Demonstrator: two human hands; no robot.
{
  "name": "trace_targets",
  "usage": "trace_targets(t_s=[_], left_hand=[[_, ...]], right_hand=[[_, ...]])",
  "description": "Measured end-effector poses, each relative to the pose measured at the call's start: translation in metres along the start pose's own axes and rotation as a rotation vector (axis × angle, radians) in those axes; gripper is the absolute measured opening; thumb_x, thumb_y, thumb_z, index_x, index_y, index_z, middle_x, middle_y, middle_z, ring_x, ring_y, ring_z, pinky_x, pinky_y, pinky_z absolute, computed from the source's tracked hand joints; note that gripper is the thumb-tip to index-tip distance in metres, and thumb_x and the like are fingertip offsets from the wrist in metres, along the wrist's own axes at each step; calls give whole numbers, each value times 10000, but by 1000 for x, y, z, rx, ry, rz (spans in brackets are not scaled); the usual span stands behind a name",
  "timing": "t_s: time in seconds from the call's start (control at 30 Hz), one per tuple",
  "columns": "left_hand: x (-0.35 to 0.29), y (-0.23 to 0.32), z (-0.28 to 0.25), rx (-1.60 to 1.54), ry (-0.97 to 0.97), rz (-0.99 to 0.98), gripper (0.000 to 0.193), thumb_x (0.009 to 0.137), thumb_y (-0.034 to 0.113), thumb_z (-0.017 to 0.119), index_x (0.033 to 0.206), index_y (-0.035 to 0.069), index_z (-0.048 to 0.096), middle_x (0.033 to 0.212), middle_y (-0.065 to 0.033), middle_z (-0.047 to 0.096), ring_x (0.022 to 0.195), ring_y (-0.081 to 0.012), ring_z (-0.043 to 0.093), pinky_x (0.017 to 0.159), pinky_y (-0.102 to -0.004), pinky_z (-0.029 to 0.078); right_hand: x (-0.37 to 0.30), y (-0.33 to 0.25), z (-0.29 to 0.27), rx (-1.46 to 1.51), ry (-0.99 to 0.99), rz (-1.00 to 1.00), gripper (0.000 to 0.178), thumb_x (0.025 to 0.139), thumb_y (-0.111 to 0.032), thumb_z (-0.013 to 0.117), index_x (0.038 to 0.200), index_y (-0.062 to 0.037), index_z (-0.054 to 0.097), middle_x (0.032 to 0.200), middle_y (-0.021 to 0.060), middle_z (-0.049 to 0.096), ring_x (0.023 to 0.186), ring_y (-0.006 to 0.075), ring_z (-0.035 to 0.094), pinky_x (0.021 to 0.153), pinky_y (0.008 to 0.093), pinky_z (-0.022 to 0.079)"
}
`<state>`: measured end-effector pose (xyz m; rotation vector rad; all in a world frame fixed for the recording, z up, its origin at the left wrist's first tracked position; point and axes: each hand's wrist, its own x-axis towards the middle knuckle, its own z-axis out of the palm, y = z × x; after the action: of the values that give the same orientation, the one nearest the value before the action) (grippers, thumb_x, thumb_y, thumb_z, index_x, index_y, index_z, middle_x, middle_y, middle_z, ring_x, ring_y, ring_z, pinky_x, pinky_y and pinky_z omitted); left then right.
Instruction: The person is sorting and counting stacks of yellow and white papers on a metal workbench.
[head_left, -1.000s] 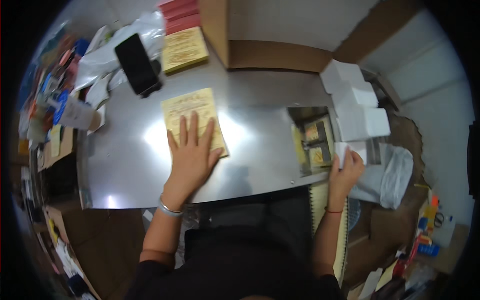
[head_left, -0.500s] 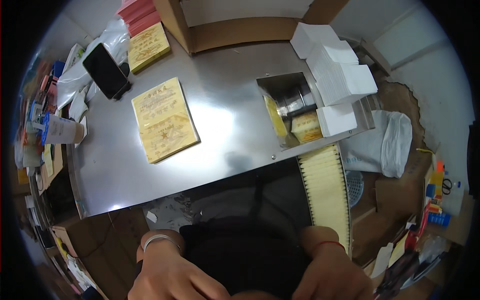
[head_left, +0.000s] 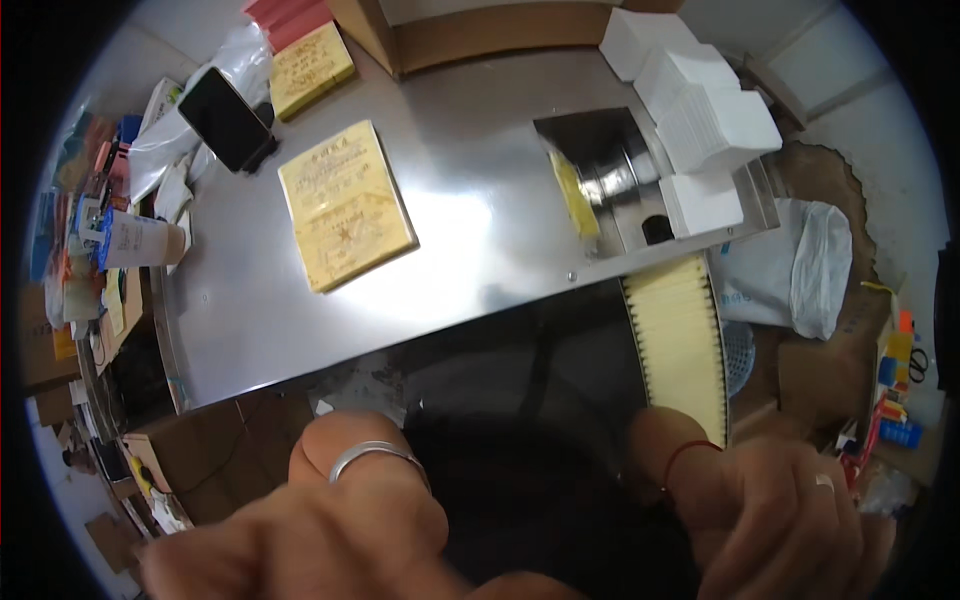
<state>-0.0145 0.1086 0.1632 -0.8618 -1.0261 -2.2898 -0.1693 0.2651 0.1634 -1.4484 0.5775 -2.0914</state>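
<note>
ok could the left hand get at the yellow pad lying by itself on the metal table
Probably yes: nothing lies on the yellow pad, and no object seems to block the metal table between it and the left hand.

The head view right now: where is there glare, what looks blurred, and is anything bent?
In the head view, glare whitens the middle of the metal table; in the head view, the left hand and right hand look soft, while the yellow pack has crisper edges; toward the head view's dark rim, straight lines bow, like the lower edge of the cardboard.
</note>
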Motion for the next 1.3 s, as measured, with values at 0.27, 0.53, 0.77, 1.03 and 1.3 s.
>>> trace_targets(t_s=[0.27,0.53,0.77,1.03,1.3], left_hand=[[-63,-40,9,812,-243,572,249,901,113,525,653,99,504,673,-28,564,582,-143,561,501,-259,423],[-21,-47,-4,822,-176,433,300,960,134,450,665,156,496,696,10,562,598,-115,565,548,-298,444],[-60,-26,12,775,-397,349,269,929,73,479,685,128,578,776,-7,624,703,-133,619,632,-298,473],[-74,-14,-76,1581,161,-347,485,889,368,589,1235,35,524,1283,-228,489,1086,-376,464,940,-536,369],[-107,-7,-167,2579,361,-789,560,921,399,585,1352,66,455,1329,-250,446,1148,-431,476,972,-528,355]], right_hand=[[-12,88,25,112,-441,-211,204,945,-183,577,1030,-15,653,946,148,678,806,212,652,703,317,498],[-17,66,-18,-365,-161,-190,187,940,-146,583,1021,6,657,945,142,675,829,213,644,741,311,493],[-28,60,-40,-717,66,-135,173,936,-113,588,1012,25,659,945,136,673,850,213,637,774,306,488],[-41,44,-62,-1146,314,-61,157,932,-76,594,1003,46,662,944,129,670,873,213,628,812,300,483],[-79,102,-176,-1925,351,259,183,874,-92,656,1015,15,706,950,135,615,895,295,582,833,373,469]])
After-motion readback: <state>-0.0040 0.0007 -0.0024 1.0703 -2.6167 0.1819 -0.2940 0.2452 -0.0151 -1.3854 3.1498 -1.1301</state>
